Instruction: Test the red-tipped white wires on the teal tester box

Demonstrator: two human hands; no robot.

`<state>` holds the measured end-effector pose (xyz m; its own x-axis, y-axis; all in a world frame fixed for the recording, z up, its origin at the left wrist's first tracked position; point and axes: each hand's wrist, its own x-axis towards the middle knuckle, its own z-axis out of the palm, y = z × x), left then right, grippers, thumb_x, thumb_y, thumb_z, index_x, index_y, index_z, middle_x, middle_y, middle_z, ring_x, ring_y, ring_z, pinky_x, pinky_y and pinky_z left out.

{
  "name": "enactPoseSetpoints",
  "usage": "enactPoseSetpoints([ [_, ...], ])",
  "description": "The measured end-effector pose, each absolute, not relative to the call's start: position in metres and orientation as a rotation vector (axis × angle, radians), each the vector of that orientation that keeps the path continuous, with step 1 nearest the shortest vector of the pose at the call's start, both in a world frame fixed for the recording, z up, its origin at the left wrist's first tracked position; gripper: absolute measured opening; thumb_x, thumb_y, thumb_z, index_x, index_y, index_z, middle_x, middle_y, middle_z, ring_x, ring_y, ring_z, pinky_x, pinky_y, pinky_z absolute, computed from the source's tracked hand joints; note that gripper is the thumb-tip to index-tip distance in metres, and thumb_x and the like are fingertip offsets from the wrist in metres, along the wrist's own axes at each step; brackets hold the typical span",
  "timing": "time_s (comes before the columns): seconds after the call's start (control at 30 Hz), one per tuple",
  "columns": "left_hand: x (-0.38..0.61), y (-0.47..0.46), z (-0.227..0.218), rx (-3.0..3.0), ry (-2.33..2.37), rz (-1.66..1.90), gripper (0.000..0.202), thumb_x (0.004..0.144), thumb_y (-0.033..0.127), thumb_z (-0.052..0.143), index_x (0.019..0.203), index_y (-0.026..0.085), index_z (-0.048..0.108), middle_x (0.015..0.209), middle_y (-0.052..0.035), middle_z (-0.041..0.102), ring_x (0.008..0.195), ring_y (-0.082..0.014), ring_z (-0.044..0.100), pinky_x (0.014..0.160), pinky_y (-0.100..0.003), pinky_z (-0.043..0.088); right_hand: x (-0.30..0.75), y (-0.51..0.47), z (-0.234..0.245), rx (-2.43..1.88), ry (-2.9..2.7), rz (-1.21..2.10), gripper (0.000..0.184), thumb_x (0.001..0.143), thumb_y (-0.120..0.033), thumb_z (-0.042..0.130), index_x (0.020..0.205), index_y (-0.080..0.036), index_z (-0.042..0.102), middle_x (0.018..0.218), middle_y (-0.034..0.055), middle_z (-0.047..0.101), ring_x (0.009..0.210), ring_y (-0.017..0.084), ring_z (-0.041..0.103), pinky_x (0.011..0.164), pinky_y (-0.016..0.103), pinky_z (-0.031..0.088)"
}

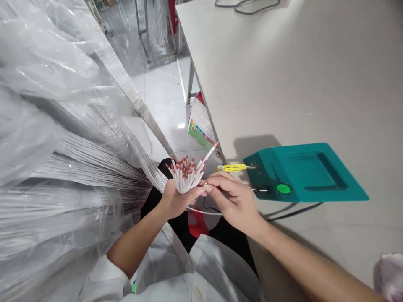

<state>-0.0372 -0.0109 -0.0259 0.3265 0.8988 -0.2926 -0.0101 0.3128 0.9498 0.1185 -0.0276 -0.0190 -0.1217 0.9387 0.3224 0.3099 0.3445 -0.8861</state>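
My left hand [176,201] is closed around a thick bundle of white wires [185,178], whose reddish-brown ends fan upward. One wire stands out above the others, leaning right. The thumb and fingers of my right hand [229,195] pinch together at the bundle's right side, touching my left thumb tip; what lies between them is too small to make out. Below, a loose white wire [206,212] curves from the bundle and passes behind my right hand. Just right of that hand, a teal device [317,172] with a green button [283,188] sits on the table.
A yellow clip [233,167] juts from the device's left side, and a black cable [296,211] trails beneath it. The pale table [299,84] fills the right. Plastic-wrapped wire bundles [91,172] hang at left. A printed box [203,128] stands on the floor under the table edge.
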Motion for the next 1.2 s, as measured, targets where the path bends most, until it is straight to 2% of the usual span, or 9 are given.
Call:
enactPoseSetpoints([
  [0.2, -0.038, -0.011, -0.024, 1.157, 1.102, 0.722, 0.017, 0.071, 0.029, 0.063, 0.066, 0.013, 0.063, 0.059, -0.0018, 0.061, 0.047, -0.0081, 0.047, 0.046, -0.022, 0.037, 0.123, -0.023, -0.017, -1.13, -1.631, 0.828, 0.01, 0.078, -0.014, 0.058, 0.08, -0.021, 0.065, 0.072, 0.0023, 0.063, 0.068, 0.013, 0.058, 0.061, 0.026, 0.049],
  [0.37, -0.041, -0.01, -0.021, 1.24, 1.035, 0.667, 0.017, 0.072, 0.028, 0.062, 0.063, 0.013, 0.061, 0.065, -0.0031, 0.063, 0.058, -0.0114, 0.054, 0.054, -0.023, 0.041, 0.136, -0.016, -0.007, -1.022, -1.92, 0.8, 0.009, 0.078, -0.013, 0.056, 0.078, -0.02, 0.062, 0.072, 0.0029, 0.062, 0.063, 0.012, 0.057, 0.055, 0.025, 0.048],
  [0.5, -0.044, -0.006, -0.02, 1.274, 1.032, 0.545, 0.018, 0.072, 0.028, 0.061, 0.062, 0.013, 0.06, 0.059, -0.0023, 0.059, 0.055, -0.0113, 0.052, 0.051, -0.022, 0.039, 0.143, -0.016, -0.002, -0.916, -2.291, 0.384, 0.016, 0.081, -0.013, 0.05, 0.087, -0.02, 0.063, 0.086, 0.0063, 0.065, 0.075, 0.015, 0.061, 0.064, 0.028, 0.051],
  [0.6, -0.045, -0.004, -0.022, 1.22, 1.072, 0.48, 0.024, 0.072, 0.032, 0.061, 0.057, 0.013, 0.058, 0.048, 0.0013, 0.05, 0.044, -0.0076, 0.042, 0.042, -0.021, 0.03, 0.144, -0.02, -0.006, -0.867, -2.425, -0.045, 0.018, 0.082, -0.01, 0.05, 0.082, -0.02, 0.064, 0.08, 0.0048, 0.067, 0.066, 0.015, 0.061, 0.057, 0.029, 0.05],
  [0.83, -0.046, -0.005, -0.023, 1.062, 1.206, 0.739, 0.025, 0.069, 0.036, 0.063, 0.058, 0.014, 0.059, 0.043, 0.0029, 0.045, 0.045, -0.0079, 0.041, 0.046, -0.022, 0.033, 0.143, -0.027, -0.022, -0.858, -2.331, -0.157, 0.017, 0.08, -0.011, 0.055, 0.085, -0.025, 0.064, 0.077, 0.0014, 0.067, 0.066, 0.014, 0.062, 0.058, 0.027, 0.051],
  [0.9, -0.046, -0.006, -0.02, 1.063, 1.245, 0.748, 0.023, 0.069, 0.035, 0.064, 0.062, 0.013, 0.061, 0.043, 0.0033, 0.045, 0.045, -0.0082, 0.041, 0.047, -0.022, 0.033, 0.141, -0.026, -0.022, -0.963, -2.198, -0.071, 0.016, 0.08, -0.013, 0.056, 0.089, -0.023, 0.064, 0.08, 0.0038, 0.067, 0.069, 0.015, 0.063, 0.06, 0.027, 0.052],
  [1.0, -0.044, -0.009, -0.019, 1.083, 1.28, 0.721, 0.021, 0.067, 0.033, 0.065, 0.063, 0.013, 0.061, 0.044, 0.0039, 0.045, 0.046, -0.0081, 0.042, 0.047, -0.022, 0.034, 0.136, -0.025, -0.018, -1.143, -1.917, 0.394, 0.018, 0.083, -0.016, 0.052, 0.096, -0.022, 0.063, 0.084, 0.0055, 0.065, 0.073, 0.014, 0.062, 0.063, 0.027, 0.053],
  [1.1, -0.041, -0.012, -0.02, 1.124, 1.268, 0.709, 0.022, 0.067, 0.032, 0.065, 0.059, 0.013, 0.059, 0.046, 0.004, 0.044, 0.047, -0.0078, 0.04, 0.047, -0.022, 0.034, 0.133, -0.023, -0.015, -1.207, -1.715, 0.811, 0.019, 0.085, -0.022, 0.051, 0.102, -0.022, 0.06, 0.086, 0.005, 0.065, 0.064, 0.012, 0.06, 0.059, 0.027, 0.052],
  [1.2, -0.038, -0.015, -0.021, 1.179, 1.189, 0.738, 0.018, 0.068, 0.03, 0.065, 0.063, 0.013, 0.061, 0.057, 0.0013, 0.053, 0.055, -0.0098, 0.047, 0.054, -0.023, 0.038, 0.132, -0.021, -0.012, -1.212, -1.743, 0.949, 0.019, 0.081, -0.027, 0.057, 0.098, -0.02, 0.061, 0.088, 0.0059, 0.065, 0.065, 0.013, 0.06, 0.055, 0.026, 0.05],
])
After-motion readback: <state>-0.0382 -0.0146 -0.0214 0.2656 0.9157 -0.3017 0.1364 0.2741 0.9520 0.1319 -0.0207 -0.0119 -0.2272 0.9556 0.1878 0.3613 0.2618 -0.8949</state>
